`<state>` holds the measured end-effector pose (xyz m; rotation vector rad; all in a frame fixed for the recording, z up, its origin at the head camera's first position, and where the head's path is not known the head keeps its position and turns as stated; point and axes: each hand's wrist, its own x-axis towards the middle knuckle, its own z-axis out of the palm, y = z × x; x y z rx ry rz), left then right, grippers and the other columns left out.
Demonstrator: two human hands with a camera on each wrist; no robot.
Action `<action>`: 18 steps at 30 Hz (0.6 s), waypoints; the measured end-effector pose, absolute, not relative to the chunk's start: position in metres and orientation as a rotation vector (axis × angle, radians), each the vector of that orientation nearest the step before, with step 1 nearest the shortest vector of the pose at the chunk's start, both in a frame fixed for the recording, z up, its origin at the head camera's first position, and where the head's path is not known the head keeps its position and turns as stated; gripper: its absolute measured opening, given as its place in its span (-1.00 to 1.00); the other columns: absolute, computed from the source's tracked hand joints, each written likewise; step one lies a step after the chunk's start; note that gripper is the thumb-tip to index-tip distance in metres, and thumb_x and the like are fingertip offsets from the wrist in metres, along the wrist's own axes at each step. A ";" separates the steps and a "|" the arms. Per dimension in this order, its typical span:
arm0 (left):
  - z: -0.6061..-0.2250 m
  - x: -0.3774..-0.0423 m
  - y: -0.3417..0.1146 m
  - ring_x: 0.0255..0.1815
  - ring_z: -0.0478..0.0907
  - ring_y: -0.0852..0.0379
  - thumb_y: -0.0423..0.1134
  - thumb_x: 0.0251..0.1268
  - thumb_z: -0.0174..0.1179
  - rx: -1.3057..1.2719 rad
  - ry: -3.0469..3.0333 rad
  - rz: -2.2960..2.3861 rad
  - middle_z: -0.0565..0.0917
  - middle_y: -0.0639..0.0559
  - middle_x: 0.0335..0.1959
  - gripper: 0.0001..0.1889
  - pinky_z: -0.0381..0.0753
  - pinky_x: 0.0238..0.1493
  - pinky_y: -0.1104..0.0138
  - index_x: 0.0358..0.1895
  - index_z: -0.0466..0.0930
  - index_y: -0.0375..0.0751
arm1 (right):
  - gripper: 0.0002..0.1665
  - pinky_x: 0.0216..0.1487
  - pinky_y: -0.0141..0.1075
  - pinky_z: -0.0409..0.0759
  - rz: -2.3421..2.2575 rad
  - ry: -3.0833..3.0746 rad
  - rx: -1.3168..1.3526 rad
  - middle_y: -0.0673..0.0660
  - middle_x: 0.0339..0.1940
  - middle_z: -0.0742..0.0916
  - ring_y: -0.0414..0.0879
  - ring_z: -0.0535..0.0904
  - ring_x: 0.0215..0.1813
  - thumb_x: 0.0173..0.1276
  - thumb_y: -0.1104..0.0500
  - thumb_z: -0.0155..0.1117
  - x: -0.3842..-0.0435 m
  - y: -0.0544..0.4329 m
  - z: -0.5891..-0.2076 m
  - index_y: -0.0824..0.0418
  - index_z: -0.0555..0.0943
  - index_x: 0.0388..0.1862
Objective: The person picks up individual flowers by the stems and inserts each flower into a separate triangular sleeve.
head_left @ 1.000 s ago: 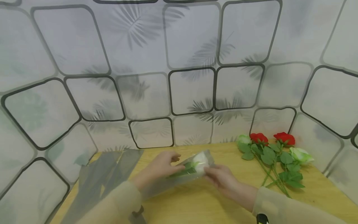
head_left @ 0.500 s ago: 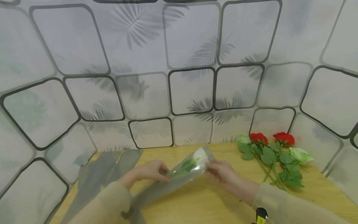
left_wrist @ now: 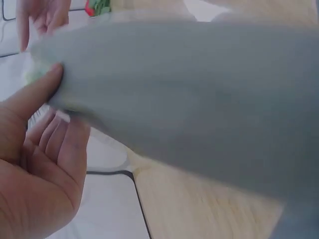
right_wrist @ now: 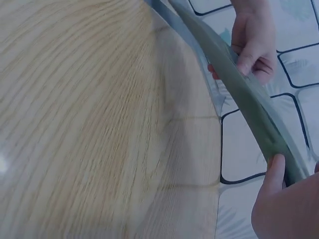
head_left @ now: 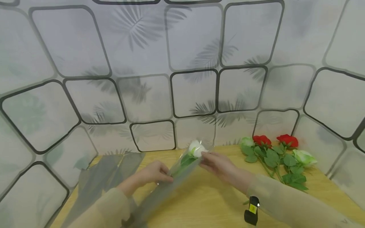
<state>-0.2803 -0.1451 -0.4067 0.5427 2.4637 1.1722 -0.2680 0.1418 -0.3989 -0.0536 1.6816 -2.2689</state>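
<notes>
A white rose with green leaves lies inside a long flower sleeve, clear in front and grey behind, tilted up toward the wall. My left hand pinches the sleeve partway down, beside the stem. Close to the bloom, my right hand grips the sleeve's upper edge. In the left wrist view the sleeve's grey back spreads across the picture, hiding most of the flower. The right wrist view shows the sleeve edge-on, with the right thumb pressed on it.
Several flat grey sleeves lie on the left of the wooden table. At the right back rest red roses and a white-green rose, stems crossed. A patterned wall stands close behind. A black device with a yellow label sits at the right cuff.
My left hand has drawn back from over the leaves to lower on the sleeve. The sleeve and rose have tipped more upright, and my right hand has risen slightly leftward with them.
</notes>
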 end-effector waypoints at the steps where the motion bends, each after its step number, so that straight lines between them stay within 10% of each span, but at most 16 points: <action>1: -0.407 -0.280 -0.144 -0.49 0.60 0.31 -0.30 0.27 0.50 0.495 2.467 1.197 0.77 0.10 -0.49 -0.83 0.72 -0.42 0.37 -0.34 0.78 -0.38 | -0.37 0.29 -0.30 0.72 -2.239 1.707 -0.086 0.40 0.13 0.74 -0.05 0.77 0.09 0.69 0.28 0.05 -0.269 0.138 -0.398 0.75 0.19 0.47; 6: -0.408 -0.277 -0.137 -0.35 0.78 0.16 -0.28 0.32 0.48 0.259 2.460 1.346 0.84 -0.07 -0.30 -0.78 0.86 -0.21 0.21 -0.17 0.79 -0.43 | -0.46 0.38 -0.15 0.68 -2.060 1.838 -0.243 0.60 0.32 0.62 0.14 0.76 0.26 0.62 0.36 0.14 -0.267 0.116 -0.397 0.77 0.36 0.36; 18: -0.400 -0.271 -0.138 -0.30 0.86 -0.01 -0.17 0.46 0.37 0.174 2.435 1.399 0.86 -0.19 -0.28 -0.68 0.87 -0.13 0.14 -0.06 0.77 -0.45 | -0.65 0.19 -0.19 0.78 -2.012 1.941 -0.007 0.50 0.06 0.77 -0.17 0.79 -0.24 0.46 0.52 0.24 -0.270 0.081 -0.403 0.67 0.57 0.17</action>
